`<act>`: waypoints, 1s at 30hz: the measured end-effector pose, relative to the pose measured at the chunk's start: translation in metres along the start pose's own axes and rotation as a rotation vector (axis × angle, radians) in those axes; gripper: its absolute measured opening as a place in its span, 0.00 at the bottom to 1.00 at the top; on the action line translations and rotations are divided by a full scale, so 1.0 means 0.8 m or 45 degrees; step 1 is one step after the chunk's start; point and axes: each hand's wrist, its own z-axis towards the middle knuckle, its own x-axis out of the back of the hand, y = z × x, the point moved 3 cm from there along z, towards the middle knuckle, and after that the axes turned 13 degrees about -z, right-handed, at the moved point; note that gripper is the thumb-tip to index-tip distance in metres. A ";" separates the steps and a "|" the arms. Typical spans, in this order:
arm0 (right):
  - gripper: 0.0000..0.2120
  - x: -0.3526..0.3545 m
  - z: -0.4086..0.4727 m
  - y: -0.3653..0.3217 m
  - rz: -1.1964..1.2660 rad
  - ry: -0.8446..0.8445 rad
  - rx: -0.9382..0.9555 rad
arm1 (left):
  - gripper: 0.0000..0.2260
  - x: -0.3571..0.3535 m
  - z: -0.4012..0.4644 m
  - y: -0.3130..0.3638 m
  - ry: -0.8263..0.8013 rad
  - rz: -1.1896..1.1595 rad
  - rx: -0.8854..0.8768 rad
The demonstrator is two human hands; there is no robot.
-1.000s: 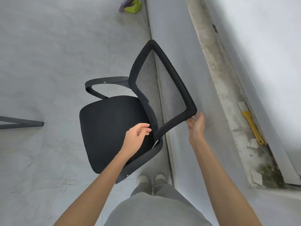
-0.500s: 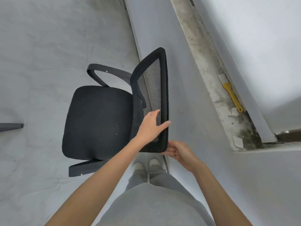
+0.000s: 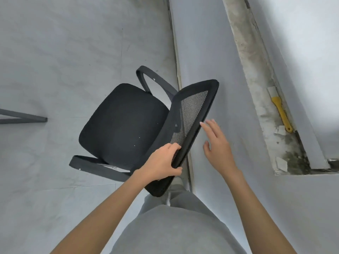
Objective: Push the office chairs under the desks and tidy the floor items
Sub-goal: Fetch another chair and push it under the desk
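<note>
Desk leg (image 3: 23,119): at the far left edge, well left of the chair. Chair (image 3: 124,125): on the floor, its seat now swung to face that leg, where a second ago the backrest stood broadside to the person. Left hand (image 3: 161,162): grip now curled round the near rim of the backrest (image 3: 192,114). Right hand (image 3: 217,143): has let go, fingers spread, just right of the backrest. Judgement: chair lined up; push toward the desk pending.

Bare unfinished office room, black mesh office chair (image 3: 128,123), grey floor (image 3: 55,52), stained ledge (image 3: 256,88)
</note>
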 end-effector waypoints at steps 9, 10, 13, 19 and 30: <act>0.18 -0.035 0.033 -0.037 -0.478 -0.160 0.448 | 0.26 0.011 -0.093 -0.049 0.043 -0.297 0.217; 0.15 -0.039 0.032 -0.043 -0.464 -0.156 0.477 | 0.26 0.012 -0.104 -0.053 0.065 -0.325 0.257; 0.10 -0.050 0.018 -0.065 -0.416 -0.164 0.525 | 0.24 0.010 -0.131 -0.064 0.193 -0.304 0.363; 0.05 -0.064 -0.023 -0.124 -0.430 -0.294 0.577 | 0.13 0.000 -0.150 -0.083 0.675 0.235 0.482; 0.13 -0.094 -0.065 -0.200 -0.467 -0.462 0.644 | 0.06 0.039 -0.212 -0.165 0.642 0.408 0.460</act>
